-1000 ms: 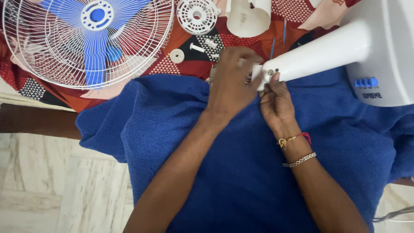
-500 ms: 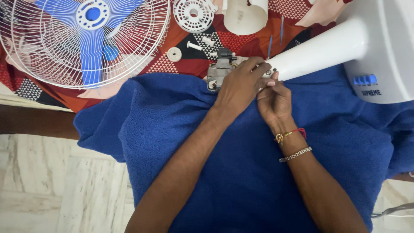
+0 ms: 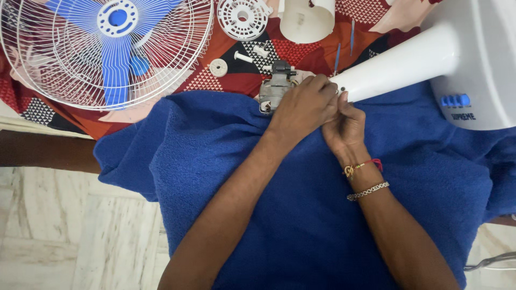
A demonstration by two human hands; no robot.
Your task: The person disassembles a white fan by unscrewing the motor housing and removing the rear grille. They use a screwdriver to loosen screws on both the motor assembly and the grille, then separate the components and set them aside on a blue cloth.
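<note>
Here the person's left hand [image 3: 303, 104] lies knuckles-up over the narrow end of the white plastic fan stand neck [image 3: 400, 64], its fingers curled down around something small that the hand itself hides, so what they pinch cannot be told. Just left of that hand, touching its thumb side, sits the grey metal fan motor [image 3: 275, 86], resting at the upper edge of the blue terry towel [image 3: 301, 225] that covers the person's lap. The right hand [image 3: 344, 126] is tucked right under the left one, fingertips pressed up against the neck's tip beside the left fingers; its grip is closed, though on what is hidden too. Its wrist carries a red thread band with a gold charm [image 3: 363, 166] and a silver chain bracelet [image 3: 368, 190]. The neck widens to the right into the white fan base with blue push buttons [image 3: 473, 70]. Beyond the towel, on the red, black and white patterned cloth [image 3: 236, 70], lie a white wire guard cage with the blue three-blade fan inside it [image 3: 107, 48], a round white slotted motor cover [image 3: 244, 19], a white plastic housing shell [image 3: 306, 21], a small white round cap [image 3: 218, 67] and two short white pegs [image 3: 252, 53]. Pale marble floor [image 3: 64, 231] shows at lower left.
</note>
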